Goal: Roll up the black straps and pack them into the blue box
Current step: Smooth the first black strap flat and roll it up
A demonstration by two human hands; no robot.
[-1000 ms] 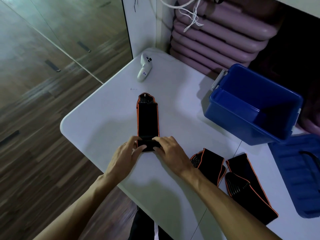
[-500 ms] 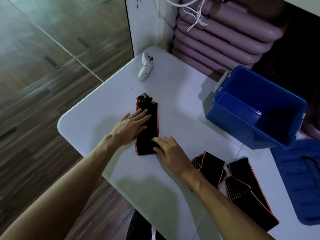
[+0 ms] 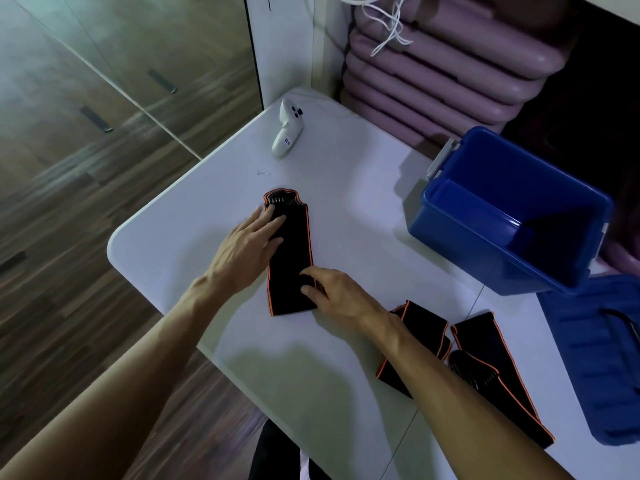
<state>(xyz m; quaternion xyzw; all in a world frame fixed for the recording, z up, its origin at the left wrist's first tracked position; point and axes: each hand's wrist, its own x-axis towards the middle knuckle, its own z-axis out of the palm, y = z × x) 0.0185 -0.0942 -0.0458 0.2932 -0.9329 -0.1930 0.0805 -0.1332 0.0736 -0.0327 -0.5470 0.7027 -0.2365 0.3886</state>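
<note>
While my left hand (image 3: pixel 247 242) lay flat on the black strap (image 3: pixel 290 258) near the table's (image 3: pixel 166 237) rounded corner, my right hand (image 3: pixel 337 294) pressed its near end with slightly bent fingers. White surface stayed free between the strap and the blue box (image 3: pixel 502 223), which looked empty.

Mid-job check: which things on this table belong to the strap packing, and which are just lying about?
Job:
- black strap under both hands, left hand flat, right hand at near end
- two more straps
- blue box
- blue lid

Lying about:
- white controller
- small pin
- pink mats
</note>
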